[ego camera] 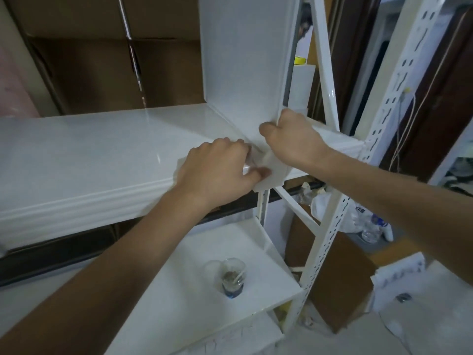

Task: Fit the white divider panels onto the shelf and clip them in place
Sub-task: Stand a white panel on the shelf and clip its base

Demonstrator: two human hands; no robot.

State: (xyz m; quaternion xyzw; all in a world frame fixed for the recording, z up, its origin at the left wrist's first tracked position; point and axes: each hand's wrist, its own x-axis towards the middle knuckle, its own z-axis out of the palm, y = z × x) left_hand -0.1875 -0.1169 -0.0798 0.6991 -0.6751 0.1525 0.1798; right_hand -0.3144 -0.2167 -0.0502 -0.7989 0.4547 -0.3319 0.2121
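- White plastic clip (268, 172) sits at the shelf's front lip, pinched under my left hand (215, 170): thumb beneath, fingers curled over the top. I judge it not yet seated.
- Right hand (291, 142), just above and right of those fingers, is closed on the lower front corner of the divider panel (243, 60), steadying it.
- The panel stands upright on the shelf (89, 155), so fitting looks done; clipping remains.
- I see no further panels.
- Both forearms reach up and forward, wrists roughly level.

Dim, soft indoor light; edges bend, slightly blurred.
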